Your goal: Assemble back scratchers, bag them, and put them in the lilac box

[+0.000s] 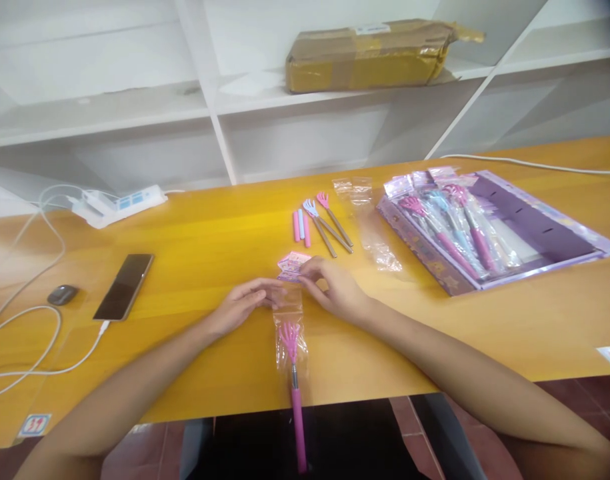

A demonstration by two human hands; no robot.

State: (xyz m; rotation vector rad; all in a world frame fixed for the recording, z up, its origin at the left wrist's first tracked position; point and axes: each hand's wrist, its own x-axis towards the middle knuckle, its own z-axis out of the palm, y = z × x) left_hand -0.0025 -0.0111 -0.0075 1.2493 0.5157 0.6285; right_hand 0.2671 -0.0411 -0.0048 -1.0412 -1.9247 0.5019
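A pink back scratcher (297, 407) lies in a transparent plastic bag (279, 333), its handle reaching past the table's front edge. At the bag's top is a small folded pink and purple header card (291, 261). My right hand (337, 287) pinches the card's right side between thumb and fingers. Resting beside the bag's upper left edge, my left hand (247, 303) has its fingers stretched out, the tips near the card. Behind the card are pink and blue handle sleeves (301, 225) and several back scratchers with bare metal rods (329, 227).
Several bagged back scratchers (455, 227) fill the left part of an open purple display box (549, 230) at right. Loose plastic bags (372, 227) lie beside it. At left are a phone (125, 287), a black earbud case (63, 294), cables and a power strip (127, 205).
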